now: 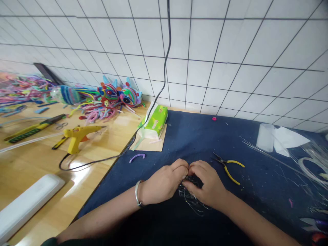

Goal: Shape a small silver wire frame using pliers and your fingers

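Note:
Both hands meet over the dark blue cloth point(194, 133), near its front. My left hand point(164, 181), with a silver bangle point(137, 193) at the wrist, is closed, its thumb and fingers pinched at the top of a tangle of thin wire point(191, 198). My right hand point(208, 184) curls around the same wire from the other side, thumb and fingers bent onto it. Loose wire loops hang below the fingers. The exact pinch points are hidden by the fingers. Just right of my right hand lie yellow-handled pliers point(229, 166), their jaws pointing up and left.
At left a yellow glue gun point(77, 136), a utility knife point(36, 128) and a white bar point(30, 208) rest on wood. A green tissue pack point(156, 119) stands behind, crossed by a black cord point(164, 82). Clear strands point(312, 160) and white paper point(289, 138) lie at right.

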Tool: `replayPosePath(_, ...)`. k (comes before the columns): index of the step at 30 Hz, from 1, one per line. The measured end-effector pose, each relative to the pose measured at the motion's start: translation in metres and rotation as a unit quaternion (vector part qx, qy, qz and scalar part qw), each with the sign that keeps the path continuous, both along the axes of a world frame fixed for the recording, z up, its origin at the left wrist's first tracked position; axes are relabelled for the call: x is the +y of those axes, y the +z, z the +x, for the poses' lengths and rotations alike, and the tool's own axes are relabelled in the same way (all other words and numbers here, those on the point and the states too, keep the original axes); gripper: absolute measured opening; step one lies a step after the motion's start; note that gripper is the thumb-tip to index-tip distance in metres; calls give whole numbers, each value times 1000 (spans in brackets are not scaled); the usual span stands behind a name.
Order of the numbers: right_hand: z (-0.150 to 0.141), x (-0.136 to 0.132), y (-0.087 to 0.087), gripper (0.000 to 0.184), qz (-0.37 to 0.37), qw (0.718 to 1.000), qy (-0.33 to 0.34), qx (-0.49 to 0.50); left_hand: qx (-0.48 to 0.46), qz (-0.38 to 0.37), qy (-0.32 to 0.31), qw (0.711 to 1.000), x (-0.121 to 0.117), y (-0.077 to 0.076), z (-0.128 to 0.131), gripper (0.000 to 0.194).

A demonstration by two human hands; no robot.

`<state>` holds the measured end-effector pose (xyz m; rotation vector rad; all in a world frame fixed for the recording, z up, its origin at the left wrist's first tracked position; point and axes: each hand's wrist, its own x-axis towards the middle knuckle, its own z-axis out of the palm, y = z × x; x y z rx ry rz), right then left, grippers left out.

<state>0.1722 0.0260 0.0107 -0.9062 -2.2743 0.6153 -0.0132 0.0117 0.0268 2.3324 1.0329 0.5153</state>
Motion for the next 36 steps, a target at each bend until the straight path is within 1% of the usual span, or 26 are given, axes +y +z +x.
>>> replayPosePath(3,-3,-1,-1,16,-51,998,-14,-21,35,81,0,996,1,2,-1,16)
replayPosePath(5,-5,-1,-1,14,-70,997,-14,-26,44,113,-5,993,0,2,-2,16)
replayPosePath(7,-7,-2,-2,9,-73,997,-14,-27,29,106,-16,994,0,2,-3,17)
replayPosePath(9,-9,-3,-2,8,-66,997,-20,-24,-1,80,-17,997,1,2,-4,16)
replayPosePath(12,-10,-4,-3,10,-61,998,-29,-14,-44,52,4,998,3,4,-10,14)
replayPosePath(14,-10,-5,-3,11,-66,997,-26,-8,-60,50,17,997,4,8,-14,12)
replayPosePath(17,-11,-4,2,12,-81,996,-23,0,-99,55,53,992,5,12,-19,10)
replayPosePath(20,-10,-3,7,11,-94,995,-24,8,-159,60,112,979,4,13,-21,12)
replayPosePath(22,-10,-3,9,11,-98,995,-23,12,-206,69,157,963,3,13,-23,12)
replayPosePath(24,-10,-4,9,12,-97,995,-19,16,-259,79,198,942,2,12,-24,12)
replayPosePath(26,-11,-5,8,13,-91,996,-16,19,-305,89,223,922,1,11,-24,12)
replayPosePath(27,-12,-5,7,13,-87,996,-15,19,-314,90,221,919,1,11,-24,12)
replayPosePath(28,-12,-5,6,13,-81,996,-14,18,-313,88,207,923,1,11,-23,11)
replayPosePath(32,-15,-5,4,10,-48,998,-20,19,-237,48,99,965,0,10,-12,8)
replayPosePath(34,-16,-5,6,9,-34,999,-23,26,-217,30,81,972,-1,9,-7,9)
replayPosePath(36,-16,-5,9,11,-19,999,-30,40,-213,23,82,973,-2,8,-3,9)
